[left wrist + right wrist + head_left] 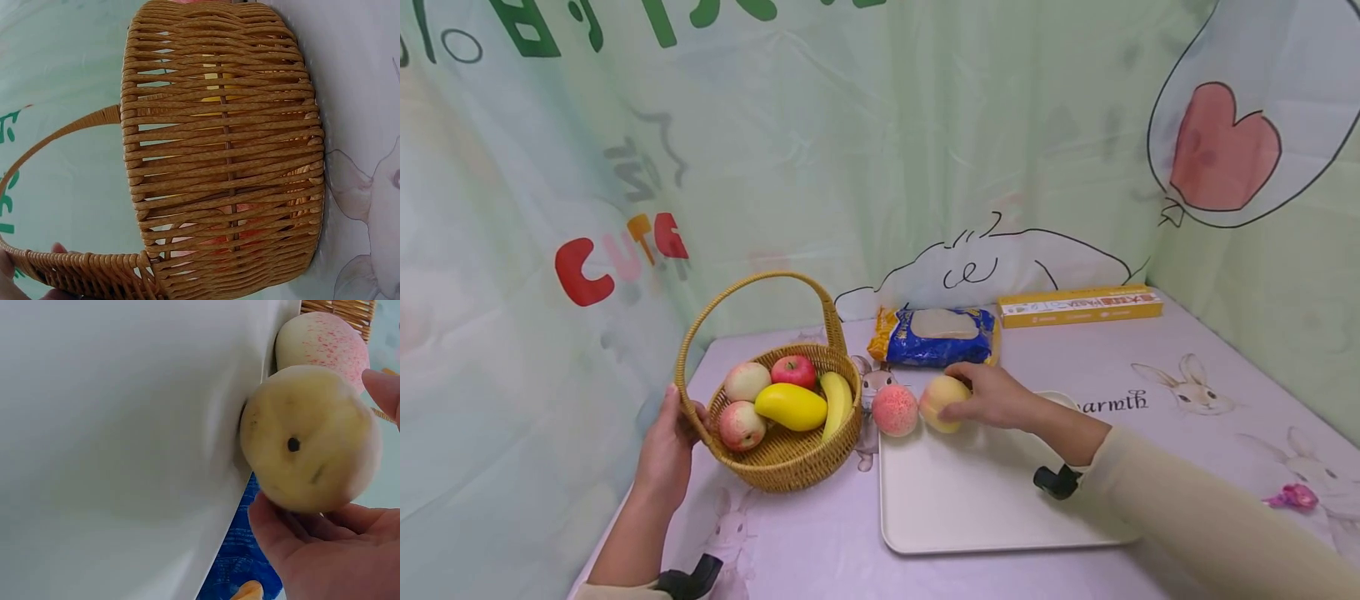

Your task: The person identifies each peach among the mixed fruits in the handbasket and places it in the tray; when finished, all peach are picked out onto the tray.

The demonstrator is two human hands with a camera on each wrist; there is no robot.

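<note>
My left hand (664,454) grips the lower left end of the handle of a woven basket (797,473). The basket tilts slightly and holds a red apple (793,372), a mango (792,407), a banana (837,404) and two pale pink-speckled peaches (742,426). My right hand (992,394) holds a yellowish peach (312,440) between thumb and fingers at the far left of a white tray (985,508). Beside it a pink peach (895,410) sits at the tray's far left corner. The left wrist view shows mostly the basket's woven side (225,150).
Behind the tray lies a blue and orange packet (936,337). A long yellow pasta box (1080,306) rests against the back curtain (880,150). Something small and pink (1294,497) lies at the right. Rabbit drawings mark the tablecloth (808,550).
</note>
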